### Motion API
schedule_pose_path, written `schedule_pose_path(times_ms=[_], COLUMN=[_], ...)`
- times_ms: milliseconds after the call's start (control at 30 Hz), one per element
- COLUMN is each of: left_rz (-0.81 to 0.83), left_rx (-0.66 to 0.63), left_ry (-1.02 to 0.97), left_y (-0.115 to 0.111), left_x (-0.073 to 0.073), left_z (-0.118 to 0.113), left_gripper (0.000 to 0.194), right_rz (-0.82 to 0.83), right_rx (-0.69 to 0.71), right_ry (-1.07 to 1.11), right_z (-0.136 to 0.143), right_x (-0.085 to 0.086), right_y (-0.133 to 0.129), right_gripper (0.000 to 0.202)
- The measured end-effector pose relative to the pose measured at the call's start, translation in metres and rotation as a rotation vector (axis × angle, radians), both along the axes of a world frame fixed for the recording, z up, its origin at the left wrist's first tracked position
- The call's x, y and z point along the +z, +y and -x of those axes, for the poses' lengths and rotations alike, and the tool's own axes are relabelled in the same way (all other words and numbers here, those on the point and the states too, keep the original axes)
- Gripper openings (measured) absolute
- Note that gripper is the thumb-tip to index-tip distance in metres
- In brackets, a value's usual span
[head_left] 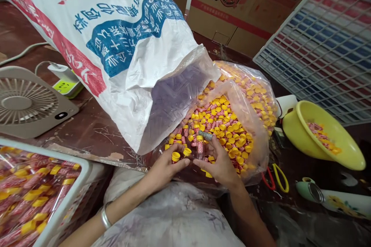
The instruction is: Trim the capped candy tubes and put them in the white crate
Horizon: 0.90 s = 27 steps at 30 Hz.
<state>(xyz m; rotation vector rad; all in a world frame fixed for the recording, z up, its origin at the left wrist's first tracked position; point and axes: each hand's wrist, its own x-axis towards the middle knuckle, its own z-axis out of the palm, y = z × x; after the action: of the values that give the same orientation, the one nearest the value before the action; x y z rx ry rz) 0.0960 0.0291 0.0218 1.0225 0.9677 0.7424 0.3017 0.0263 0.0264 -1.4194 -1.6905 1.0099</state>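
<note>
My left hand [166, 166] is closed round yellow caps [175, 157], which poke out between thumb and fingers; what sits below them is hidden. Beside it, my right hand [222, 164] grips a small clear bottle [199, 148] with a yellow top and red-and-white filling, held upright. A grey patterned wrap [205, 135] covers a fingertip of that hand. Just beyond both hands lies an open clear plastic bag [253, 135] full of yellow caps and red-and-white rolls. The white woven sack [162, 58] tips its mouth towards the hands, with clear empty bottles [176, 88] inside.
At the lower left stands a white basket [84, 173] of filled bottles, behind it a fan [29, 102]. On the right are a yellow bowl [307, 131], scissors [281, 177] and a green-white flowered cylinder [344, 202]. Cartons [232, 19] and a wire rack [319, 46] stand behind.
</note>
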Motion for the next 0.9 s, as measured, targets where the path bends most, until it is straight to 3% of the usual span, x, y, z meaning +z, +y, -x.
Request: schedule_pose_path(times_ms=[100, 267, 400, 533, 667, 700, 833, 900], left_rz=[-0.122, 0.159, 0.302, 0.326, 0.272, 0.245, 0.158, 0.102], left_rx=[0.007, -0.036, -0.036, -0.137, -0.182, -0.183, -0.213, -0.237], left_ry=[0.087, -0.239, -0.434, -0.514, -0.441, -0.402, -0.209, -0.11], left_y=[0.007, 0.009, 0.007, 0.006, 0.003, 0.003, 0.002, 0.001], left_x=[-0.004, -0.01, -0.01, -0.004, 0.003, 0.005, 0.012, 0.015], left_z=[-0.01, -0.014, -0.005, -0.001, -0.002, -0.002, 0.003, 0.005], left_gripper=[0.027, 0.038, 0.036, 0.036, 0.037, 0.037, 0.035, 0.035], right_rz=[0.075, 0.12, 0.069, -0.001, -0.041, -0.092, -0.314, -0.319], right_rx=[-0.026, -0.037, 0.03, 0.153, 0.217, 0.202, 0.168, 0.213], right_ry=[0.061, 0.062, -0.043, -0.105, -0.06, -0.059, -0.11, -0.131], right_z=[-0.004, -0.008, -0.006, 0.003, 0.003, 0.002, -0.005, -0.006], right_x=[-0.002, -0.005, -0.001, 0.004, 0.011, 0.014, 0.027, 0.031], right_y=[-0.002, -0.008, -0.008, -0.009, -0.009, -0.009, -0.007, -0.006], right_gripper=[0.062, 0.066, 0.072, 0.074, 0.085, 0.077, 0.009, 0.011])
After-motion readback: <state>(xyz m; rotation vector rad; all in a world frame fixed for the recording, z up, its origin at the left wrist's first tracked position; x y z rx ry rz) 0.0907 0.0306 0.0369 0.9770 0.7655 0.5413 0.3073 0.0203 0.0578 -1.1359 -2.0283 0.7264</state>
